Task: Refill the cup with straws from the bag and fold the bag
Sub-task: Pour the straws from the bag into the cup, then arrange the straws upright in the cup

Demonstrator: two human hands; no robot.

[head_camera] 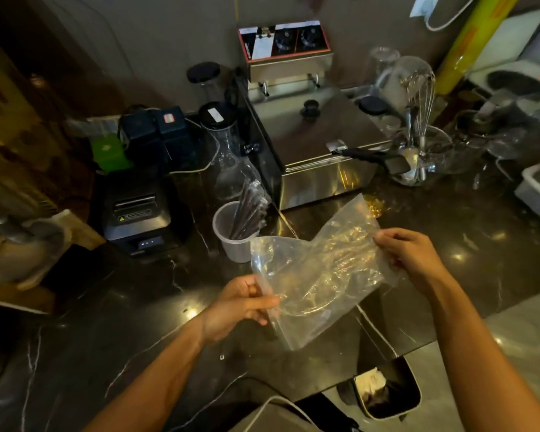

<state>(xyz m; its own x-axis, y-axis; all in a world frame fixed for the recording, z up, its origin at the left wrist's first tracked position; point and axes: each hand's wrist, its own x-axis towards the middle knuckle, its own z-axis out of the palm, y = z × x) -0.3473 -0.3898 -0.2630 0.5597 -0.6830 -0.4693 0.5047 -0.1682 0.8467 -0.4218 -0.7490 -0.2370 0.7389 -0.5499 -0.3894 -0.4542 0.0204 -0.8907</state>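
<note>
I hold the clear plastic bag (317,275) stretched between both hands just below the middle of the frame, above the dark marbled counter (116,307). My left hand (242,304) grips the bag's lower left edge, fingers curled around the plastic with the thumb on top. My right hand (410,255) pinches the bag's upper right edge between thumb and fingertips. The bag looks crumpled and see-through, and I can make out no straws inside it. Just beyond its upper left corner, a little left of centre, stands the translucent plastic cup (231,232) on the counter, with a bundle of dark wrapped straws (250,210) leaning out of it toward the right. Behind the cup sit a glass carafe (231,163) and a stainless steel fryer (318,145), and a black receipt printer (139,213) stands to the cup's left
</note>
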